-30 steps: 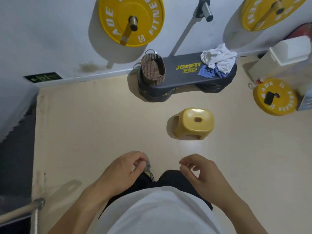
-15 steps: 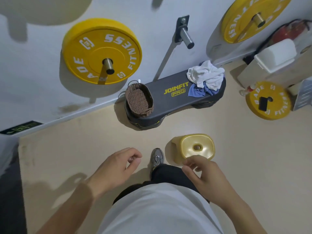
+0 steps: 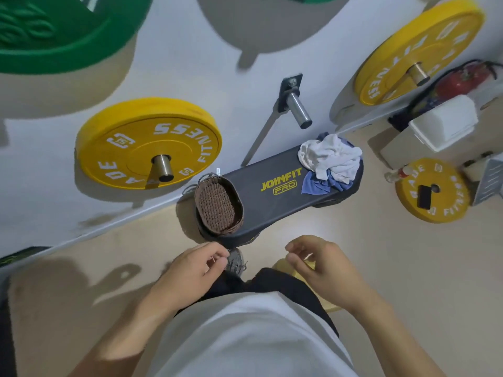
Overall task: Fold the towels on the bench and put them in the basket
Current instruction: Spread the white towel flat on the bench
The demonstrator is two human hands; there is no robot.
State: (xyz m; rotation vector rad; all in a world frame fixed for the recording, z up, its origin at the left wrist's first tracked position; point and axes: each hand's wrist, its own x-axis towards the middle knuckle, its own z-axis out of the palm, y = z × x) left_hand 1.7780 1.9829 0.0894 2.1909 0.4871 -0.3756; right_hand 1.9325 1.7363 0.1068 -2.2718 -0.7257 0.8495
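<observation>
Only 1 view is covering the scene: a wide-angle camera on the person's head, looking forward and steeply down over the white shirt (image 3: 245, 336) and both forearms. It is facing the wall (image 3: 231, 77), taking in the dark bench (image 3: 272, 208) at mid-frame beyond the left hand (image 3: 190, 270) and right hand (image 3: 324, 265), which are sitting nearest the lens. The wide lens is bending the floor edge and wall plates (image 3: 148, 144) toward the frame's borders.

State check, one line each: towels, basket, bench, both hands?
white towel: crumpled, unfolded, on the bench's right end
blue towel: crumpled, partly under the white towel
basket: empty, on the bench's left end
bench: middle bare
left hand: loosely curled, holding nothing
right hand: loosely curled, holding nothing
</observation>
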